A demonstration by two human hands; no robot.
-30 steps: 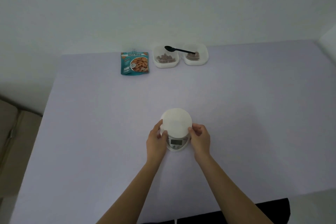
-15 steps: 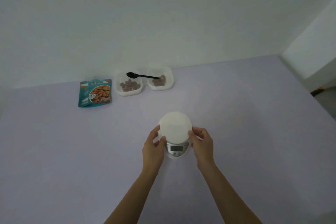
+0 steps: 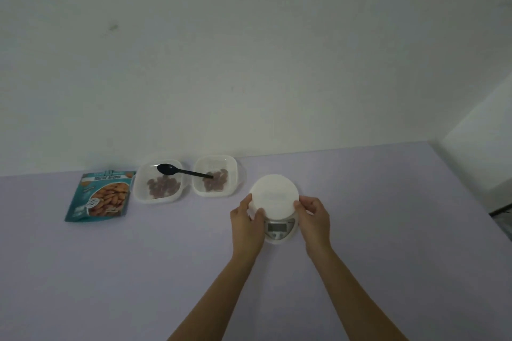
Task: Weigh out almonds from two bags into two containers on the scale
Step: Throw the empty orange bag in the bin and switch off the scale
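Observation:
A small white kitchen scale [image 3: 278,230] with a round white platform sits on the lilac table. My left hand [image 3: 247,223] grips its left side and my right hand [image 3: 314,220] grips its right side. Behind and to the left stand two clear square containers, the left container [image 3: 139,191] and the right container [image 3: 232,174], each holding some almonds. A black spoon [image 3: 181,171] lies across both of them. A teal almond bag [image 3: 101,196] lies flat at the far left. Only one bag is in view.
The lilac table [image 3: 138,271] runs back to a white wall. The table's right edge [image 3: 471,191] is near a white corner, with a dark floor strip beyond it.
The scale and both hands have moved farther back and to the right, closer to the containers. The view has also tilted up and turned right.

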